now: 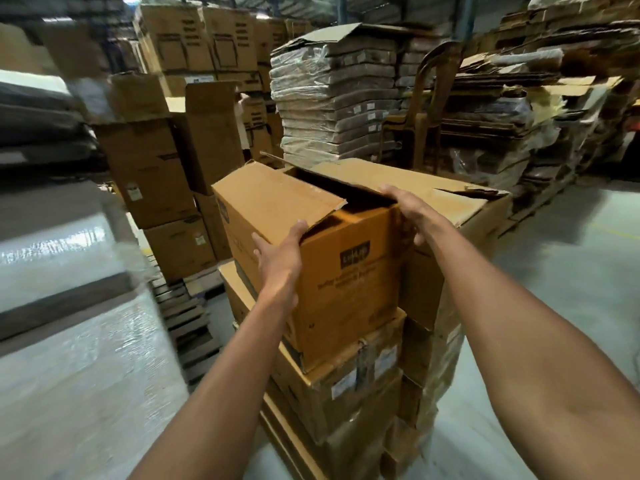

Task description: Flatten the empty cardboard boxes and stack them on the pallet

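Two bare forearms are in view, with no sleeve on them up to the picture edge. The left hand point(277, 258) and the right hand point(407, 211) wear no glove, ring, watch or wristband.

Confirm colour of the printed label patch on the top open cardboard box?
Dark, near black, on the orange-brown cardboard box; label patch shows best in head view.

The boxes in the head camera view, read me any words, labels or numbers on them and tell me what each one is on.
None can be read.
Dark logo patch on the top box: blurred.
Printed lines under that patch: blurred.
White stickers on the box below: too small.
Dark print on the stacked boxes at the back: blurred.
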{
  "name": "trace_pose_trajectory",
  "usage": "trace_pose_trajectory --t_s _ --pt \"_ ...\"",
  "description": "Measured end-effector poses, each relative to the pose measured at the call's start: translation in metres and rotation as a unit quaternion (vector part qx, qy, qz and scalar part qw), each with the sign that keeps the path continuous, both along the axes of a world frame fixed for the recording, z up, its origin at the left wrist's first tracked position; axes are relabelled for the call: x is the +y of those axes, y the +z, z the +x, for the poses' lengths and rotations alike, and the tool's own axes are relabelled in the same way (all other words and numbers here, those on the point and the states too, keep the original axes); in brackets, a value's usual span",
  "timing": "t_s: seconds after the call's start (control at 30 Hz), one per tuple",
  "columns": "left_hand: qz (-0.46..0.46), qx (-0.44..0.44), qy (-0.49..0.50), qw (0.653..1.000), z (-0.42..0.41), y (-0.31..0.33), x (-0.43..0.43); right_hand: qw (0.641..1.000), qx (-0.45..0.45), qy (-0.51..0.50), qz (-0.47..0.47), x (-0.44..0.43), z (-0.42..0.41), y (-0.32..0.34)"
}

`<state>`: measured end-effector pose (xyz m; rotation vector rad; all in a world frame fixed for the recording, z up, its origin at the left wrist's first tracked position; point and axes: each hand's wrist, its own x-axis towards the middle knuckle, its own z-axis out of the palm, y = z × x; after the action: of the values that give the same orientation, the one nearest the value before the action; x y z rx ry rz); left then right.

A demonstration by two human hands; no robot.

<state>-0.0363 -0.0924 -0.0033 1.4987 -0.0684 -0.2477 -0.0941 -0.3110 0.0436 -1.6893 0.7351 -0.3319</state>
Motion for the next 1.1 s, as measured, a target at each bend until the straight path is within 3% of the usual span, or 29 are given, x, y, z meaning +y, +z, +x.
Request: trace_pose_trajectory --t_s 0.3,0.53,0.7,1.1 --pt "0.030 -0.043 0.098 0.994 -0.016 0.029 0.025 0.997 -0.069 0.013 -0.032 0.018 -0.003 -0.006" --pt "0.018 -0.122 0.093 0.988 -0.010 0.075 0.107 0.985 -0.169 0.030 -0.006 0.086 0.007 0.017" --pt "0.043 -0.150 0.142 0.977 -0.010 0.079 0.202 0.974 -0.210 0.079 0.020 0.178 0.027 0.015" --pt "0.058 -0.117 0.244 0.961 0.001 0.022 0.490 0.968 -0.161 0.192 0.028 0.466 0.089 -0.048"
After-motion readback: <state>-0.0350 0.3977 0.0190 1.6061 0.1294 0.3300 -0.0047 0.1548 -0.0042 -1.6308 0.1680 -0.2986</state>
